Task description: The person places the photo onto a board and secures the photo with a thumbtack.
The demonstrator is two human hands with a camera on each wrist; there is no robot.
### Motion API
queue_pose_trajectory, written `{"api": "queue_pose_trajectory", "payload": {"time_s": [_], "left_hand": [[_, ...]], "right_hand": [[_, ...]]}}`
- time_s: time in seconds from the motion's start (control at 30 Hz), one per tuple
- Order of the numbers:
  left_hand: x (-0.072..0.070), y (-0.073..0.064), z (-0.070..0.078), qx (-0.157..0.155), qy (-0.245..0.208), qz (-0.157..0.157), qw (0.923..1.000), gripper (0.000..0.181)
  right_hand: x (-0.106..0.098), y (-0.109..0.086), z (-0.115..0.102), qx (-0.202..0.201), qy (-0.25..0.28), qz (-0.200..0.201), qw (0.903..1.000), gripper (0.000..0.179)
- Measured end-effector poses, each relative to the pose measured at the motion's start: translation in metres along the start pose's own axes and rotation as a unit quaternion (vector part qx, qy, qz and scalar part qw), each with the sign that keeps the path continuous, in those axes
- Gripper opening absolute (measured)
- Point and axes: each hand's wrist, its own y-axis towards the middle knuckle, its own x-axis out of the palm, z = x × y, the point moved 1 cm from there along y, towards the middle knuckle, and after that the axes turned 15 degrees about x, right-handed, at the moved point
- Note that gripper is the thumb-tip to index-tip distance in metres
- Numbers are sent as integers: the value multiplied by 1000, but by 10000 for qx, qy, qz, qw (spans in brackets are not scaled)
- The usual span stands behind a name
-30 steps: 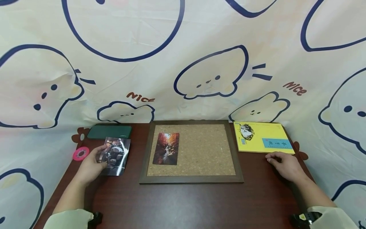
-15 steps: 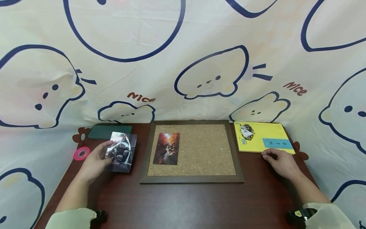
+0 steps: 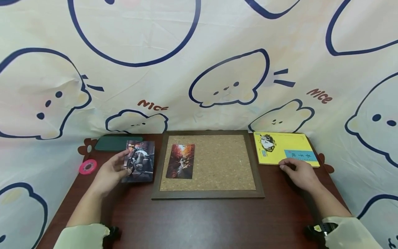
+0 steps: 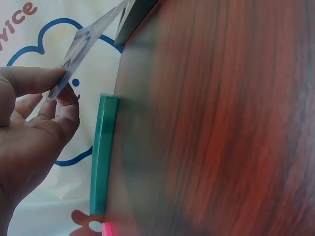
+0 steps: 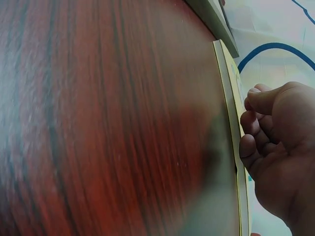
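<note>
My left hand (image 3: 109, 176) pinches a glossy photo print (image 3: 143, 164) of a motorcycle by its left edge, thumb in front. In the left wrist view the print (image 4: 86, 46) is tilted and held up off the table by that hand (image 4: 32, 123). A framed corkboard (image 3: 224, 162) lies to the right of the print, with an autumn-forest photo (image 3: 180, 162) on its left part. My right hand (image 3: 300, 176) has its fingers loosely curled and grips nothing. It hovers close by the front edge of a yellow book (image 3: 298, 140).
A dark green flat case (image 3: 107, 143) lies at the back left, partly behind the held print. A pink ring-shaped roll (image 3: 82, 168) sits near the left table edge. Behind the brown table (image 3: 205, 221) hangs a cartoon-printed cloth (image 3: 174, 86).
My left hand has carried the motorcycle print right and slightly up, toward the corkboard; its glare has faded. My right hand has shifted a little left along the book's front edge.
</note>
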Motion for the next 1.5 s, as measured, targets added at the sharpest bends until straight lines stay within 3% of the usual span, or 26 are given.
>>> {"api": "queue_pose_trajectory", "payload": {"time_s": [0.27,0.8,1.1,1.5], "left_hand": [[11,5,4,23,-165,-58,9998,77],[34,20,14,520,-445,-182,9975,72],[49,25,24,474,-526,-296,9971,66],[70,33,30,424,-365,-431,9975,65]], "right_hand": [[5,0,-6,-212,167,49,9996,22],[21,7,-37,-461,513,112,9976,20],[33,12,-58,-686,737,154,9948,14],[48,15,-85,-663,903,84,9937,14]]}}
